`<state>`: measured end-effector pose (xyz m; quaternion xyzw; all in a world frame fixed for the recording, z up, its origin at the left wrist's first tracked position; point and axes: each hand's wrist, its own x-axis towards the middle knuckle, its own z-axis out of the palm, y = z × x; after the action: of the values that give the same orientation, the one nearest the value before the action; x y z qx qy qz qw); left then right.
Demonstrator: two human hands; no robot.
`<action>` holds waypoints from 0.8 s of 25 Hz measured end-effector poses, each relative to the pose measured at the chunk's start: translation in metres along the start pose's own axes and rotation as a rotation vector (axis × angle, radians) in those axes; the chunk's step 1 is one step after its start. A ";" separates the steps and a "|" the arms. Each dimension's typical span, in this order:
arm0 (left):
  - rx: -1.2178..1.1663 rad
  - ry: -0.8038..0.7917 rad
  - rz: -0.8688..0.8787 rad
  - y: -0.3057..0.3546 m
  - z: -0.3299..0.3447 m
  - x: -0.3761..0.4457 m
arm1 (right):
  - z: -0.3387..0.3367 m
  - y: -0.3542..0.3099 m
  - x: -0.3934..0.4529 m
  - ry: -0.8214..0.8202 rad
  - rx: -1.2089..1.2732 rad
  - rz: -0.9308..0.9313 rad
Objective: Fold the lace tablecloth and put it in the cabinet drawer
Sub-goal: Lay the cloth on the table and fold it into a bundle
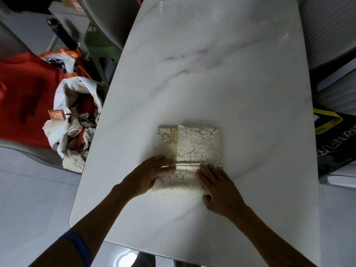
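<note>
The cream lace tablecloth point(194, 147) lies folded into a small thick rectangle on the white marble table point(212, 74), with a yellowish strip running down its left part. Its near portion is turned up over the rest in a fold. My left hand point(148, 175) lies flat on the left side of that near fold, fingers pointing right. My right hand point(219, 189) presses the right side of the fold, fingers spread on the lace. No cabinet or drawer is in view.
Left of the table stands an open white cloth bag point(75, 120) full of clothes, a red garment point(25, 97) and a green stool point(102, 45). A black and yellow bag point(335, 139) and stacked white boxes point(335, 89) sit to the right.
</note>
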<state>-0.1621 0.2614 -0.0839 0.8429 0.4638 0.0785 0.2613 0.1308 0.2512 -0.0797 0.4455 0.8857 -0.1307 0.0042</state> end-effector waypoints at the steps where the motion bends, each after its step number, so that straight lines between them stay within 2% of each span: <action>1: -0.033 -0.048 0.003 -0.004 -0.002 -0.004 | -0.009 0.002 0.004 0.019 0.048 0.013; 3: -0.163 -0.121 -0.059 -0.009 -0.004 -0.018 | -0.028 0.008 0.008 -0.055 0.198 0.055; 5: -0.406 -0.148 -0.200 -0.002 -0.002 -0.034 | -0.044 0.012 0.005 -0.260 0.367 0.060; 8: -0.700 -0.057 -0.440 0.019 0.007 -0.054 | -0.059 0.019 0.005 -0.506 0.712 0.133; 9: -0.776 -0.005 -0.517 0.024 0.011 -0.056 | -0.061 0.024 0.010 -0.505 0.810 0.178; 11: -0.838 0.123 -0.660 0.028 0.015 -0.047 | -0.061 0.035 0.024 -0.382 0.918 0.316; 13: -0.738 0.179 -0.735 0.029 0.016 -0.033 | -0.058 0.039 0.035 -0.227 0.798 0.442; 14: -0.688 0.188 -0.758 0.032 0.016 -0.027 | -0.055 0.038 0.037 -0.164 0.645 0.441; 16: -0.624 0.221 -0.806 0.037 0.018 -0.020 | -0.046 0.028 0.034 -0.092 0.331 0.310; 18: -0.592 0.258 -0.833 0.041 0.022 -0.019 | -0.039 0.015 0.038 -0.132 0.221 0.215; 20: -0.591 0.288 -0.837 0.044 0.026 -0.020 | -0.033 0.006 0.048 -0.213 0.254 0.184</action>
<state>-0.1310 0.2158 -0.0813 0.4569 0.7497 0.2098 0.4304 0.1103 0.3005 -0.0550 0.5051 0.8121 -0.2871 0.0536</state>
